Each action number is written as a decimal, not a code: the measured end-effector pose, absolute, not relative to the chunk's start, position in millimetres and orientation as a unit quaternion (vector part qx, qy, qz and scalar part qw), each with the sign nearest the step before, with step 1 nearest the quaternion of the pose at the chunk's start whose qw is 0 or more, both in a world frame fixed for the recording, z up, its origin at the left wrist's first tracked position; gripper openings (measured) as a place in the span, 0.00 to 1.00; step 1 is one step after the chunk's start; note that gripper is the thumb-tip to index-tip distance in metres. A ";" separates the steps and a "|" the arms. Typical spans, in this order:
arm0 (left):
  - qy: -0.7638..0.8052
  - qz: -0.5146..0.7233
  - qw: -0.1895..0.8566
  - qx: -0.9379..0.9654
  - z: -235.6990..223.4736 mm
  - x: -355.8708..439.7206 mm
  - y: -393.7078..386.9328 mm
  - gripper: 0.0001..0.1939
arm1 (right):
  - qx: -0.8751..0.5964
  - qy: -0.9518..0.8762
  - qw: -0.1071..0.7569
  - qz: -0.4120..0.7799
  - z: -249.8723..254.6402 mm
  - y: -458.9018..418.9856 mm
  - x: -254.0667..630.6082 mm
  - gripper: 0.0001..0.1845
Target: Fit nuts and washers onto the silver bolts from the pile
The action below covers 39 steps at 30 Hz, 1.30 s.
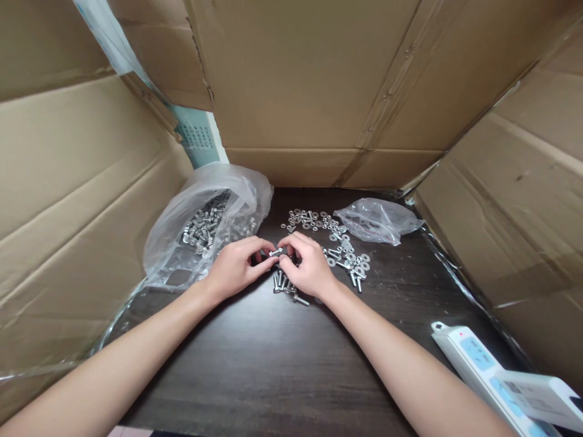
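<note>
Between my two hands is a small silver bolt (276, 252), held roughly level above the table. My left hand (239, 262) pinches it at the left end with thumb and fingertips. At the other end, my right hand (306, 262) is closed with thumb and fingers around the tip; whether a nut or washer sits there is too small to tell. Just below my hands lie several loose bolts (283, 284), with a single bolt (301, 300) nearest me. Beyond and right of my right hand, washers (363, 258), nuts and more bolts are scattered.
A clear plastic bag (157, 243) full of bolts lies open at the left. A crumpled clear bag (380, 220) rests at the back right. A white power strip (469, 349) with a plugged-in adapter is at the front right. Cardboard walls (300, 91) enclose the dark table (255, 364).
</note>
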<state>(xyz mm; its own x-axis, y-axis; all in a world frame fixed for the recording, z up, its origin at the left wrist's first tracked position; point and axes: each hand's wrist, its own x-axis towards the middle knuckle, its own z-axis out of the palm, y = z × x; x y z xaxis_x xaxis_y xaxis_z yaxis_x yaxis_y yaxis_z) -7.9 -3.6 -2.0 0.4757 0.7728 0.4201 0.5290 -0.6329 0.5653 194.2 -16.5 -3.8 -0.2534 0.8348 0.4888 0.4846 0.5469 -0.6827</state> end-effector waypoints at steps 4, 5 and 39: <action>0.400 0.341 0.178 0.832 -2.5 -8.9 -1.1 0.10 | -0.400 -0.738 0.505 0.201 -2.4 -18.5 195.0 0.06; 0.399 0.345 0.180 0.830 -2.2 -9.1 -1.1 0.10 | -0.413 -0.731 0.508 0.193 -2.9 -18.1 194.7 0.08; 0.384 0.341 0.190 0.837 -2.7 -8.4 -3.0 0.10 | -0.424 -0.795 0.397 0.176 -4.9 -17.5 193.0 0.10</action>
<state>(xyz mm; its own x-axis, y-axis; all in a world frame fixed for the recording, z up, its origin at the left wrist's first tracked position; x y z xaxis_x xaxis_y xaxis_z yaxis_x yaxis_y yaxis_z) -8.4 -3.0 -2.7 0.4731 0.7717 0.4251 0.5131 -0.6336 0.5790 193.0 -17.5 -4.9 -0.3254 0.8135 0.4819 0.5338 0.5788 -0.6166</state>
